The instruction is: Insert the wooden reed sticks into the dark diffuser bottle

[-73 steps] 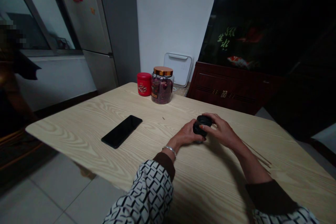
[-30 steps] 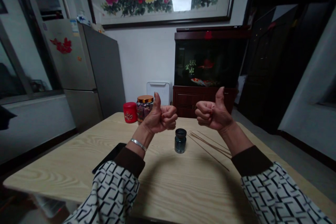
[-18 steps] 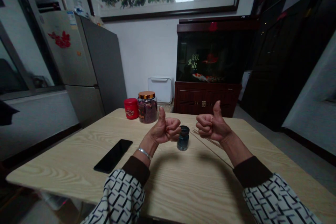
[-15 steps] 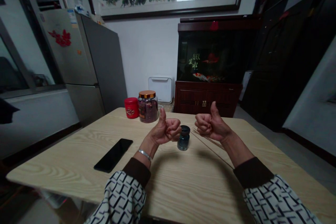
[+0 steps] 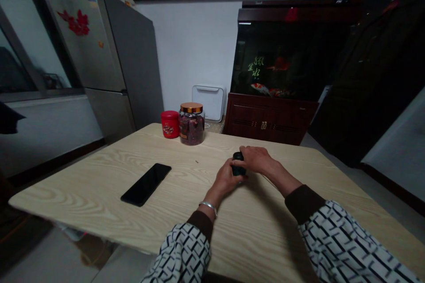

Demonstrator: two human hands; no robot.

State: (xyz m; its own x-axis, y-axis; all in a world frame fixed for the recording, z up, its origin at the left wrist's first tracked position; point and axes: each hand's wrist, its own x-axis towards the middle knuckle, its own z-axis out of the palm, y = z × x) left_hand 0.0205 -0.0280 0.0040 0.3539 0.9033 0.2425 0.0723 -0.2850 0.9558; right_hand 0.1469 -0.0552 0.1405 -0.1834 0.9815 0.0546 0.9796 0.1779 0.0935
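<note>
A small dark glass jar point(image 5: 238, 169) stands on the table between my two hands, partly covered by them. My left hand point(image 5: 229, 176) is closed around its body from the near left, with a silver bangle on the wrist. From the right, my right hand point(image 5: 257, 159) reaches over the jar, its fingers closed at the dark lid point(image 5: 237, 156). Much of the jar's lower part is hidden by my left fingers. The thin sticks seen earlier are mostly hidden behind my right hand and forearm.
On the wooden table point(image 5: 179, 194) a black phone point(image 5: 146, 184) lies at left. A red canister point(image 5: 170, 124) and a large copper-lidded jar point(image 5: 191, 126) stand at the back edge. Beyond are a fridge point(image 5: 136, 53), a white panel-like appliance point(image 5: 209, 102) and a fish tank point(image 5: 292, 62).
Both hands have gone from thumbs-up fists above the table to the small jar, the left around its body and the right at its lid. The view has tilted downward.
</note>
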